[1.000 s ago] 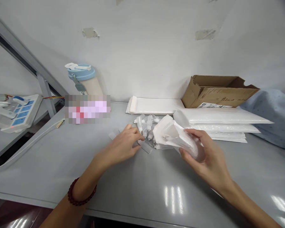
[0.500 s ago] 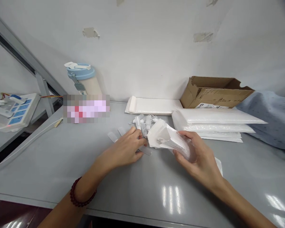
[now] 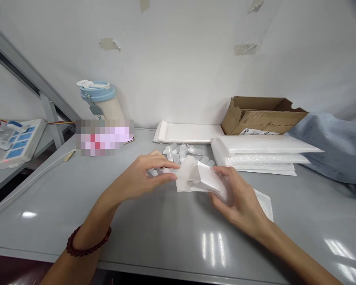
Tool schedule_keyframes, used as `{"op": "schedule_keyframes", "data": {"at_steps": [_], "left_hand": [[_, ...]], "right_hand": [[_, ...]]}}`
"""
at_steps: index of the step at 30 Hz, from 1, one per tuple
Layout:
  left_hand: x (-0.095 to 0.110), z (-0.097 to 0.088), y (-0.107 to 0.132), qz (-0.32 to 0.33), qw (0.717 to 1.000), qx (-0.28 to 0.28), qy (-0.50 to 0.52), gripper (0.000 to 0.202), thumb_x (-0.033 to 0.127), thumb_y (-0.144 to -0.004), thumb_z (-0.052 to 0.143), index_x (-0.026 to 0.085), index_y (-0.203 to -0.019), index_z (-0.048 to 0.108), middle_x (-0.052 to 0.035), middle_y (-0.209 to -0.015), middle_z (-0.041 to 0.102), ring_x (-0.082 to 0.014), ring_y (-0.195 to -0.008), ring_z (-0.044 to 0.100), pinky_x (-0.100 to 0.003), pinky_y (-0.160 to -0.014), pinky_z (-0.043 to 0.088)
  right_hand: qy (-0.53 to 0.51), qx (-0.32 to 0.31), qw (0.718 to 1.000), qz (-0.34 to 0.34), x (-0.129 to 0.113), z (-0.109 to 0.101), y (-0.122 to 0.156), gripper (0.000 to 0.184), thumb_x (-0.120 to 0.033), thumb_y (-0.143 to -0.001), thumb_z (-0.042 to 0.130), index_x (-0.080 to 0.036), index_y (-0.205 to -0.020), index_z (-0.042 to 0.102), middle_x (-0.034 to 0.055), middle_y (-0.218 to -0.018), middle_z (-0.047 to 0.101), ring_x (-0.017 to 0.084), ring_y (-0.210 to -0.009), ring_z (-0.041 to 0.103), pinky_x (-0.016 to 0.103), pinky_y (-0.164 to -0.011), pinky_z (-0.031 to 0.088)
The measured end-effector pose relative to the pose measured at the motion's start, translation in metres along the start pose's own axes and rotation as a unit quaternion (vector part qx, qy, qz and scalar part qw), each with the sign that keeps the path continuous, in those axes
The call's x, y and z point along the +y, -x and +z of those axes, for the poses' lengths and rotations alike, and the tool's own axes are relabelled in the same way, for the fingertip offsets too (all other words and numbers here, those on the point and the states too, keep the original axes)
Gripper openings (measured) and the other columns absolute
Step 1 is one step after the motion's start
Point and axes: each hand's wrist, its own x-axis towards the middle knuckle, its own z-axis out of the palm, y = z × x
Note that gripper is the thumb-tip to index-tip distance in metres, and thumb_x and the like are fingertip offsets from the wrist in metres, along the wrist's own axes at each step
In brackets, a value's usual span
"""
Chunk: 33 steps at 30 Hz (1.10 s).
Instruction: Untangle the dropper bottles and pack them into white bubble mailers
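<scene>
My right hand (image 3: 235, 198) grips a white padded bag (image 3: 201, 178) just above the grey table (image 3: 154, 237), its open mouth turned left. My left hand (image 3: 142, 178) is pinched on a small clear plastic piece (image 3: 167, 170) right at the bag's mouth. Behind both hands lies a heap of several small clear plastic pieces (image 3: 184, 152). A dark bead bracelet (image 3: 87, 241) circles my left wrist. Another white bag (image 3: 264, 202) lies flat under my right wrist.
A stack of white padded bags (image 3: 261, 154) sits at the right, a flat pile of white bags (image 3: 186, 132) by the wall. An open cardboard box (image 3: 261, 114), a blue cloth (image 3: 335, 142), a blue-lidded cup (image 3: 102, 101) and a power strip (image 3: 13, 140) stand around.
My left hand lifted a clear piece off the table and brought it to the bag's mouth. My right hand moved the bag left and lower.
</scene>
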Motion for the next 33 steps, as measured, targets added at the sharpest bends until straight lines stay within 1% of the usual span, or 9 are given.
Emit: {"op": "schedule_keyframes", "data": {"at_steps": [3, 6, 9, 13, 17, 22, 28, 31, 33], "left_hand": [[-0.004, 0.016, -0.004, 0.101, 0.990, 0.031, -0.093, 0.019, 0.029, -0.080, 0.067, 0.022, -0.098, 0.068, -0.0016, -0.077, 0.066, -0.0188, -0.085, 0.049, -0.027, -0.064, 0.042], [-0.005, 0.030, -0.005, 0.186, 0.961, 0.067, -0.196, 0.014, 0.026, -0.082, 0.066, 0.019, -0.094, 0.066, -0.0012, -0.079, 0.068, -0.0196, -0.087, 0.048, -0.033, -0.073, 0.039], [-0.001, 0.040, -0.005, 0.244, 0.928, 0.096, -0.264, 0.008, 0.023, -0.085, 0.062, 0.019, -0.092, 0.065, -0.0003, -0.082, 0.068, -0.0190, -0.086, 0.049, -0.032, -0.071, 0.034], [0.005, 0.047, -0.003, 0.293, 0.898, 0.133, -0.301, 0.006, 0.014, -0.086, 0.057, 0.017, -0.088, 0.062, 0.0007, -0.080, 0.068, -0.0174, -0.084, 0.048, -0.031, -0.069, 0.033], [0.007, 0.049, -0.002, 0.306, 0.881, 0.160, -0.322, 0.008, 0.009, -0.084, 0.058, 0.016, -0.087, 0.060, 0.0018, -0.080, 0.068, -0.0173, -0.083, 0.047, -0.031, -0.068, 0.033], [0.003, 0.053, -0.004, 0.295, 0.883, 0.153, -0.331, 0.010, 0.007, -0.084, 0.057, 0.016, -0.079, 0.057, 0.0034, -0.073, 0.066, -0.0153, -0.076, 0.046, -0.029, -0.062, 0.030], [0.001, 0.053, -0.007, 0.295, 0.892, 0.124, -0.318, 0.008, 0.012, -0.087, 0.053, 0.017, -0.084, 0.059, -0.0009, -0.099, 0.068, -0.0170, -0.084, 0.050, -0.030, -0.067, 0.035], [-0.001, 0.048, -0.007, 0.262, 0.902, 0.132, -0.318, 0.005, 0.021, -0.087, 0.057, 0.019, -0.086, 0.061, -0.0032, -0.094, 0.066, -0.0187, -0.083, 0.050, -0.032, -0.068, 0.035], [-0.002, 0.045, -0.007, 0.226, 0.909, 0.140, -0.319, 0.009, 0.027, -0.086, 0.060, 0.018, -0.085, 0.062, -0.0043, -0.087, 0.064, -0.0190, -0.080, 0.048, -0.032, -0.066, 0.034]], "right_hand": [[0.001, -0.005, 1.000, -0.003, -0.001, 0.003, 0.002, 0.043, -0.022, -0.077, 0.055, -0.021, -0.118, 0.041, 0.0091, -0.108, 0.054, 0.025, -0.098, 0.054, 0.040, -0.080, 0.047], [0.003, -0.015, 1.000, 0.000, 0.000, 0.006, 0.004, 0.045, -0.022, -0.077, 0.056, -0.021, -0.120, 0.041, 0.0101, -0.111, 0.053, 0.027, -0.102, 0.052, 0.042, -0.082, 0.047], [0.002, -0.019, 1.000, 0.003, 0.002, 0.008, 0.004, 0.046, -0.022, -0.077, 0.056, -0.021, -0.120, 0.041, 0.0100, -0.112, 0.053, 0.026, -0.103, 0.052, 0.042, -0.083, 0.046], [0.000, -0.017, 1.000, 0.006, 0.002, 0.006, 0.003, 0.045, -0.021, -0.077, 0.056, -0.021, -0.120, 0.041, 0.0097, -0.112, 0.053, 0.026, -0.103, 0.052, 0.042, -0.084, 0.046], [-0.004, -0.018, 1.000, 0.005, 0.001, 0.004, 0.003, 0.045, -0.022, -0.077, 0.055, -0.021, -0.120, 0.041, 0.0098, -0.111, 0.053, 0.026, -0.103, 0.052, 0.042, -0.084, 0.046], [-0.006, -0.022, 1.000, -0.003, -0.001, 0.005, 0.003, 0.045, -0.020, -0.077, 0.055, -0.021, -0.120, 0.041, 0.0094, -0.110, 0.053, 0.025, -0.101, 0.052, 0.042, -0.083, 0.047], [-0.006, -0.018, 1.000, -0.009, -0.003, 0.004, 0.004, 0.046, -0.019, -0.076, 0.055, -0.021, -0.120, 0.041, 0.0095, -0.110, 0.053, 0.025, -0.101, 0.053, 0.042, -0.084, 0.047], [-0.004, -0.010, 1.000, 0.002, -0.003, 0.002, 0.004, 0.045, -0.020, -0.077, 0.055, -0.022, -0.120, 0.040, 0.0093, -0.110, 0.054, 0.026, -0.101, 0.053, 0.042, -0.082, 0.048], [-0.003, -0.004, 1.000, 0.005, -0.002, 0.001, 0.004, 0.045, -0.021, -0.077, 0.055, -0.023, -0.120, 0.040, 0.0093, -0.110, 0.054, 0.026, -0.101, 0.054, 0.042, -0.082, 0.048]]}}
